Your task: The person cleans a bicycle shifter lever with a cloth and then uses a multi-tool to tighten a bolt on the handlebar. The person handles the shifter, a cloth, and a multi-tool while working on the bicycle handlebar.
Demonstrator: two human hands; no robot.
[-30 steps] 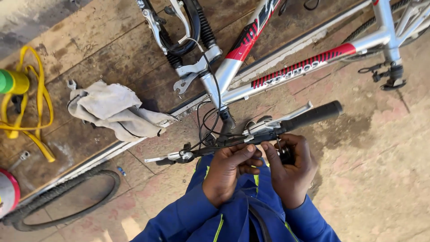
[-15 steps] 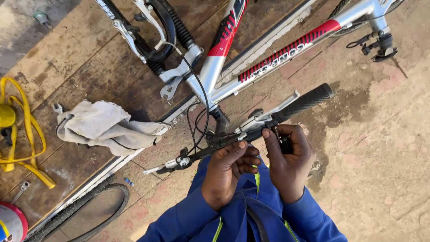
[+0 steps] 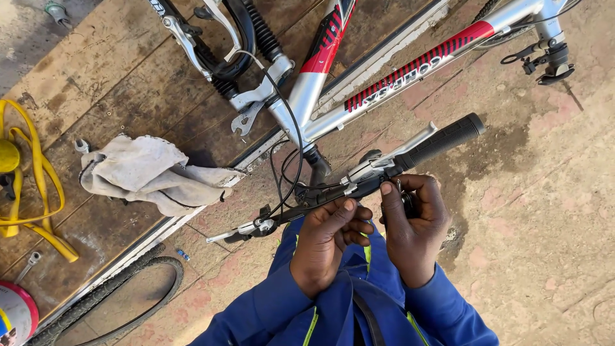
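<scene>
From the head camera, your left hand point(image 3: 330, 240) is curled against the underside of the bicycle handlebar point(image 3: 359, 179), fingertips touching it just left of the brake lever point(image 3: 391, 157), while your right hand point(image 3: 413, 224) is closed around a small dark part pressed up to the bar beside the black grip point(image 3: 442, 141); what that part is you cannot tell. The bar runs slantwise across the silver and red frame point(image 3: 410, 70), with a grey rag point(image 3: 150, 173) and a yellow strap point(image 3: 32, 186) lying well apart on the wooden boards to your left.
</scene>
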